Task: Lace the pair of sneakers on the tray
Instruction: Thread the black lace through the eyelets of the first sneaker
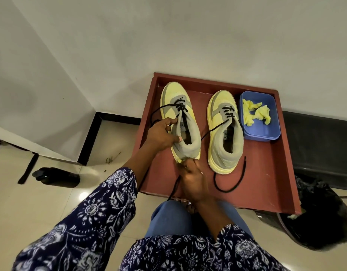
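Two yellow and grey shoes stand side by side on a red tray (270,173), toes pointing to its far edge. The left shoe (180,118) is close to the tray's left edge. The right shoe (224,132) is in the middle of the tray, just beside a blue tub (266,132) near the far right corner. Yellow crumpled bits (255,113) lie in the tub.

The left hand (161,136) holds the left shoe by its side. The thumb is hooked over the rim of the opening and the fingers are curled around the outside, by the black lace (181,108). The right hand (193,181) is at the heel of the same shoe. Its fingers are bunched up tight there, and a lace end runs down under it toward the near edge. I cannot tell if it pinches the lace or just the heel.

Both shoes have laces crossing only the lower holes near the toes. On the left shoe, one loose end loops out over the left edge. The right shoe's lace (230,184) has long loose ends too, one curling on the tray by the heel.

So the job looks about half done. I think the upper holes on both shoes are left to thread, and then the ends need tying.
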Motion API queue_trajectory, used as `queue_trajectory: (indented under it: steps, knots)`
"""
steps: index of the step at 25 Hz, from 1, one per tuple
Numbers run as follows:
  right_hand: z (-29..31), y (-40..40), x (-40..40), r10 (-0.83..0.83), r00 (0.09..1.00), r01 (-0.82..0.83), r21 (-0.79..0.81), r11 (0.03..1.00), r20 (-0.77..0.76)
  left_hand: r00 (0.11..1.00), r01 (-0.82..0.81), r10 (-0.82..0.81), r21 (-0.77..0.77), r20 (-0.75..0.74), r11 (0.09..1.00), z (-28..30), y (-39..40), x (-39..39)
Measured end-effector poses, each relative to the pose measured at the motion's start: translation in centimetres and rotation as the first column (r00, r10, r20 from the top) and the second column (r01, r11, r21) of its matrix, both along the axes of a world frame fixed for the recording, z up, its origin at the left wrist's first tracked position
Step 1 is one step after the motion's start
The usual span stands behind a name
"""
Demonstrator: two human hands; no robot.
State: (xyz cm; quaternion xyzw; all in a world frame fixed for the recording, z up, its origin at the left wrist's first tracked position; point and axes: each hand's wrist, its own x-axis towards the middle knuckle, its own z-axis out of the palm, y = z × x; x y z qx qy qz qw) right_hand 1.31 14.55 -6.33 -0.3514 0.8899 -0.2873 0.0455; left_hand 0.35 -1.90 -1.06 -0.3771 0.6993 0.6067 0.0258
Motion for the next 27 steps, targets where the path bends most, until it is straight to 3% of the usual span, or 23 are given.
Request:
queue_trajectory:
  steps: [2, 7, 10, 13, 15, 17, 20, 23, 27]
  knots:
    - [0.3, 0.2, 0.2, -0.028, 0.996, 0.032, -0.047, 0.998, 0.086, 1.000, 0.000, 0.000, 0.025, -0.010, 1.000, 0.0, 0.0, -0.1]
    - [1.7, -0.2, -0.3, 0.076, 0.984, -0.097, -0.129, 0.987, -0.161, 1.000, -0.017, 0.018, 0.049, -0.019, 0.999, -0.4, 0.0, -0.5]
    - [1.6, 0.3, -0.3, 0.193, 0.937, -0.191, 0.033, 0.981, -0.292, 0.999, -0.039, 0.041, 0.073, -0.026, 0.997, -0.5, 0.0, -0.5]
    - [0.6, 0.7, -0.2, 0.109, 0.984, -0.108, 0.020, 0.994, -0.143, 0.998, -0.054, 0.057, 0.086, -0.030, 0.995, -0.5, 0.1, -0.5]
    - [-0.6, 0.6, -0.3, 0.182, 0.971, -0.161, 0.143, 0.977, -0.152, 0.997, -0.064, 0.066, 0.073, -0.029, 0.995, -0.8, 0.2, -0.6]
    - [-1.2, 0.9, -0.1, 0.188, 0.975, -0.173, 0.123, 0.977, -0.119, 0.997, -0.073, 0.075, 0.062, -0.030, 0.995, -1.1, 0.4, -0.6]
    - [-1.8, 1.4, -0.3, 0.037, 0.996, -0.032, 0.064, 0.997, -0.080, 0.995, -0.094, 0.096, 0.057, -0.027, 0.994, -1.4, 0.5, -0.7]
    - [0.1, 1.6, -0.6, -0.184, 0.975, 0.194, -0.072, 0.978, 0.127, 0.994, -0.098, 0.100, 0.056, -0.033, 0.994, -1.2, 0.6, -0.7]
    - [3.6, 1.3, -1.3, -0.379, 0.871, 0.477, -0.356, 0.804, 0.312, 0.994, -0.111, 0.113, 0.095, -0.013, 0.989, -0.5, 0.9, -0.8]
